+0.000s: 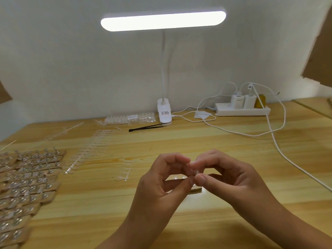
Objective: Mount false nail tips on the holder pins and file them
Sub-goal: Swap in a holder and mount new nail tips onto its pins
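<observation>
My left hand (161, 184) and my right hand (226, 177) meet above the middle of the wooden table (215, 150). Both pinch a small clear strip of false nail tips (179, 178) between thumbs and forefingers. A single clear tip (196, 171) shows at my right fingertips. At the left edge lie rows of wooden holder blocks with metal pins (28, 178). More clear nail-tip strips (86, 151) lie spread between the blocks and my hands, and short pieces (125, 175) lie just left of my left hand.
A clip-on desk lamp (164, 112) stands at the back, lit. Black tweezers (145, 127) and bags of nail tips (129, 118) lie beside it. A white power strip (242, 110) with chargers sits at the back right; its white cables (276, 146) trail across the right side.
</observation>
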`<state>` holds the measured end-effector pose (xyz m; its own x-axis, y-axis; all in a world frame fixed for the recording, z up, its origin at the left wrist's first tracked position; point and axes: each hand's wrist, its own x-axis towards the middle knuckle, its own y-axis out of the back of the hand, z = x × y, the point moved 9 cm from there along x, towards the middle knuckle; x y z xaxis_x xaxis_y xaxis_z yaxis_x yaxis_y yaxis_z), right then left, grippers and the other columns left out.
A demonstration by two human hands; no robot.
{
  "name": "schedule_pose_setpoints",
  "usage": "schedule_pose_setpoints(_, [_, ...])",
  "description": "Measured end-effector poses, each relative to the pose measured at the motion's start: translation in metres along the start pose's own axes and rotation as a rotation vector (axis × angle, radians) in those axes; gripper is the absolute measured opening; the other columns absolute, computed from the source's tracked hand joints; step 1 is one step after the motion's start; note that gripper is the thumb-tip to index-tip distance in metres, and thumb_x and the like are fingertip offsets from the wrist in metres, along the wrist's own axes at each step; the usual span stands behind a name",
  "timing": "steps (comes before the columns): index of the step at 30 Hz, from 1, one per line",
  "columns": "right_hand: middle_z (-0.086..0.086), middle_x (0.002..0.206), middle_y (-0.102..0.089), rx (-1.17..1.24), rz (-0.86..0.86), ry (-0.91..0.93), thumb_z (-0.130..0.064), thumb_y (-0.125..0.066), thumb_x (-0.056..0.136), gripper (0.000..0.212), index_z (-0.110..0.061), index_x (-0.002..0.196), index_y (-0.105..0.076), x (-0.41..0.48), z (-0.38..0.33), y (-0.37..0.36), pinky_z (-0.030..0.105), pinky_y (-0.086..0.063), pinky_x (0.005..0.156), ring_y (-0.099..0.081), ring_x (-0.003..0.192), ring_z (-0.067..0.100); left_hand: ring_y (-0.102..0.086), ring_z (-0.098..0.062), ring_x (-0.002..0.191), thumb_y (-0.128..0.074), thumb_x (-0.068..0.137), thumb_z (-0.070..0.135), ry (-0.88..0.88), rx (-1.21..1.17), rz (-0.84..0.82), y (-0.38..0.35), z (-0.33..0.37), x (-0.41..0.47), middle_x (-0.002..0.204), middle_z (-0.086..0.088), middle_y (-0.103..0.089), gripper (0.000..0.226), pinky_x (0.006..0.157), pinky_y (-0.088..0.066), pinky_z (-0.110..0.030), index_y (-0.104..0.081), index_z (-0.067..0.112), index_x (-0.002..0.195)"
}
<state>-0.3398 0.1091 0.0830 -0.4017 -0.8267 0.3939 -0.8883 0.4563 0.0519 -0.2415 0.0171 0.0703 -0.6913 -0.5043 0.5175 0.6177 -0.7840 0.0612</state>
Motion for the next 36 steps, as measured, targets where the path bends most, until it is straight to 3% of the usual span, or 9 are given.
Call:
schedule_pose_setpoints(11, [-0.001,0.093,-0.068,0.055,-0.02,-0.054,-0.01,-0.071,0.076,0.015,-0.017,0.088,-0.076,-0.001,0.006,-0.002,0.021,-0.054,0.075,-0.067,0.091,0.013,-0.07,-0.018,0.095,-0.074,0.08,0.024,-0.008,0.014,0.01,0.002,0.001,-0.001,0.094,0.002,-0.071,0.026,0.076,-0.057,-0.024,-0.064,0.036,0.101])
schedule_pose_setpoints(18, [-0.002,0.099,-0.066,0.061,0.0,-0.074,-0.021,-0.073,0.074,0.014,-0.023,0.087,-0.076,-0.004,0.017,-0.003,0.022,-0.054,0.077,-0.066,0.097,0.013,-0.071,-0.02,0.091,-0.074,0.078,0.021,-0.002,-0.019,0.038,0.001,0.004,-0.004,0.09,0.001,-0.071,0.024,0.073,-0.059,-0.026,-0.067,0.033,0.097])
schedule_pose_setpoints(25, [0.0,0.096,-0.069,0.038,0.023,-0.121,-0.026,-0.077,0.08,0.031,-0.034,0.109,-0.073,0.001,0.025,0.005,0.026,-0.057,0.074,-0.067,0.093,0.014,-0.067,-0.017,0.096,-0.07,0.085,0.007,0.008,-0.016,0.027,0.004,0.005,0.003,0.092,0.002,-0.065,0.036,0.073,-0.055,-0.021,-0.058,0.03,0.109])
schedule_pose_setpoints(28, [0.005,0.091,-0.069,-0.106,0.045,-0.085,-0.03,-0.072,0.075,0.018,-0.026,0.092,-0.076,0.006,0.019,0.01,0.033,-0.058,0.072,-0.066,0.085,0.021,-0.067,-0.019,0.099,-0.074,0.082,0.02,0.026,0.009,0.018,0.007,0.001,0.003,0.105,0.01,-0.059,0.044,0.073,-0.057,-0.026,-0.053,0.037,0.117])
schedule_pose_setpoints(31, [0.01,0.091,-0.067,-0.093,-0.001,-0.055,-0.026,-0.07,0.077,0.017,-0.014,0.088,-0.076,0.008,0.017,0.005,0.036,-0.055,0.072,-0.063,0.086,0.03,-0.068,-0.017,0.095,-0.078,0.077,0.027,0.055,0.023,-0.011,0.008,-0.003,0.004,0.122,0.016,-0.051,0.059,0.074,-0.06,-0.03,-0.048,0.043,0.125])
schedule_pose_setpoints(34, [0.014,0.09,-0.066,-0.037,-0.062,-0.085,-0.018,-0.069,0.078,0.015,-0.01,0.088,-0.074,0.009,0.021,0.002,0.037,-0.053,0.076,-0.061,0.086,0.033,-0.069,-0.012,0.091,-0.081,0.068,0.035,0.159,-0.027,-0.047,0.009,-0.014,0.007,0.122,0.024,-0.053,0.069,0.071,-0.058,-0.027,-0.048,0.052,0.126])
schedule_pose_setpoints(36, [0.01,0.087,-0.067,0.007,-0.108,-0.123,-0.016,-0.07,0.077,0.016,-0.006,0.089,-0.07,0.009,0.027,-0.001,0.037,-0.053,0.078,-0.063,0.083,0.027,-0.07,-0.013,0.088,-0.084,0.065,0.039,0.244,-0.09,-0.05,0.008,-0.018,0.006,0.118,0.023,-0.057,0.069,0.071,-0.057,-0.026,-0.05,0.054,0.123])
